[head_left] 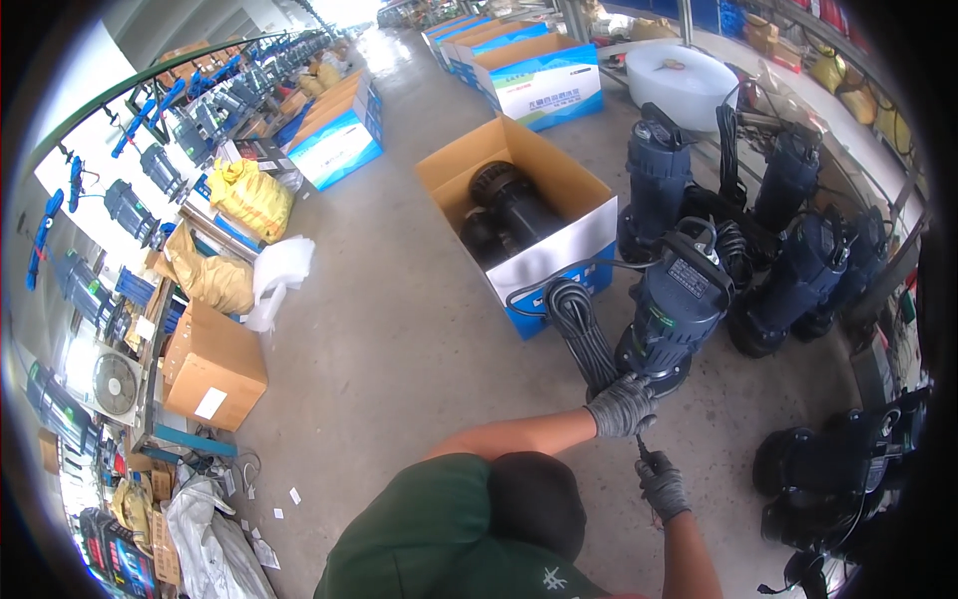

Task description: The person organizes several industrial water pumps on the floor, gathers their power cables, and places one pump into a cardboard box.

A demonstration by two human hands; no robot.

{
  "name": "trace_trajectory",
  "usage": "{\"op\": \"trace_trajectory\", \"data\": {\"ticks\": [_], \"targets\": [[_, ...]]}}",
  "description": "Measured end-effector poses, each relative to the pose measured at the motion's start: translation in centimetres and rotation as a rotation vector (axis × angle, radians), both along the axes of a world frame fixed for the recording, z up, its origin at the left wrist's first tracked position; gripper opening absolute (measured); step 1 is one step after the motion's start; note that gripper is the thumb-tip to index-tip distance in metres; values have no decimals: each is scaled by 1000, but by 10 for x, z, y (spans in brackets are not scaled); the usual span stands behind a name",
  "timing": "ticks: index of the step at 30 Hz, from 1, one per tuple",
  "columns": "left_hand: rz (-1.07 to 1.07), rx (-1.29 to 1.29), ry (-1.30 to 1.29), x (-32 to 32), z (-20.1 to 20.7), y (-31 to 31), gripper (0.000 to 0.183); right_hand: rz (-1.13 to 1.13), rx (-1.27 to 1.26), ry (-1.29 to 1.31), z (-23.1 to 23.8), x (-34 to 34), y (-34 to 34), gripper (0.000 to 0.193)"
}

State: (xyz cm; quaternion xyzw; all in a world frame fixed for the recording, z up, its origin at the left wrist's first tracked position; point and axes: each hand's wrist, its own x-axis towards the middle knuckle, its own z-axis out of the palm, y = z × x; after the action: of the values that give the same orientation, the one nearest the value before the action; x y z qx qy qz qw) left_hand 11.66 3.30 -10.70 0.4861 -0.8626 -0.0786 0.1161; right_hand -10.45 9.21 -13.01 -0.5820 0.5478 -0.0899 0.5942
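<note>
"Concrete floor point(369, 369) surrounds the open carton point(564, 250). Where's the upright pump point(679, 299)?"

"Just beside the carton, on its near right side, with a coiled black cable point(579, 324) in front of the carton."

"And the hands?"

"Both gloved, on the carton's near side. By the pump's foot, the left hand point(621, 405) has its fingers curled; I can't tell what they pinch. Nearer still, the right hand point(664, 486) closes its fingers around a thin black piece point(644, 451)."

"Inside the carton?"

"Another dark pump point(519, 205)."
</note>
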Motion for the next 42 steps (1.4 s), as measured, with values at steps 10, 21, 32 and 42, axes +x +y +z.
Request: {"op": "trace_trajectory", "data": {"ticks": [10,21,32,42], "targets": [[-3,-38,-1,-1,-4,-1,33,-6,-49,7,-8,-5,1,31],[-1,-55,21,2,-2,0,32,-158,-37,-79,-1,-8,-1,46],[-15,-113,-59,-10,7,3,37,-251,313,-305,-11,-35,-19,22],[-270,260,81,-42,21,25,35,-218,224,-126,54,-19,-23,22]]}}
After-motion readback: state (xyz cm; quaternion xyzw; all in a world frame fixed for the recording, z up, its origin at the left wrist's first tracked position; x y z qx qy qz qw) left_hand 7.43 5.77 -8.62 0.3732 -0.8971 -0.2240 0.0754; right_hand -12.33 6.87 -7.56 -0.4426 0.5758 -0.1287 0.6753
